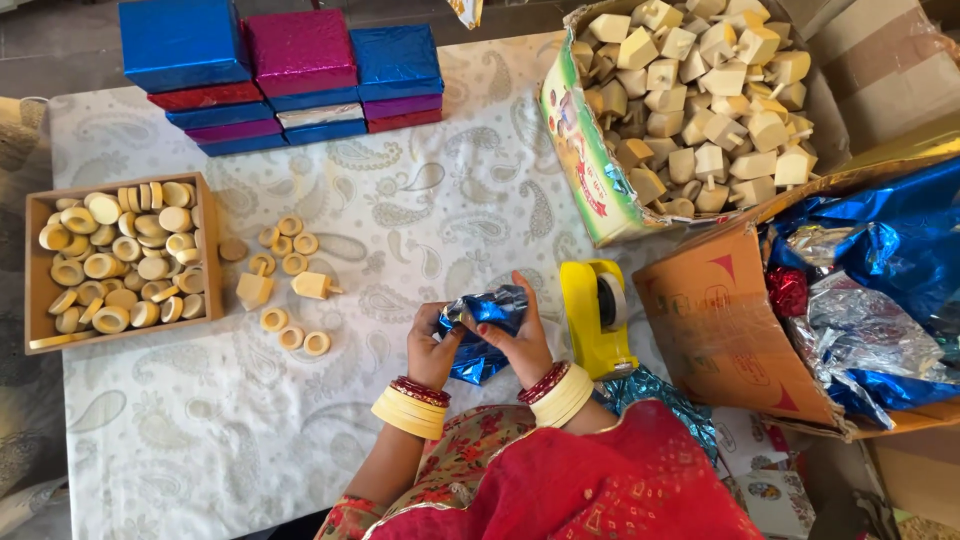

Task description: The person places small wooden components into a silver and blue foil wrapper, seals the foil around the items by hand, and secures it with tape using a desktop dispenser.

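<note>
My left hand [432,345] and my right hand [520,340] both grip a small bundle wrapped in shiny blue foil [483,325], held just above the patterned tablecloth [420,210]. Both wrists carry red and yellow bangles. Left of my hands lie two wooden spinning tops [285,287] and several loose wooden rings [290,338]. A yellow tape dispenser [596,315] stands right beside my right hand.
A wooden tray [30,270] full of rings sits at the left edge. Stacked foil-wrapped boxes [285,75] stand at the back. A carton [585,150] of wooden tops is at the back right, and a cardboard box [715,330] of foil sheets at the right.
</note>
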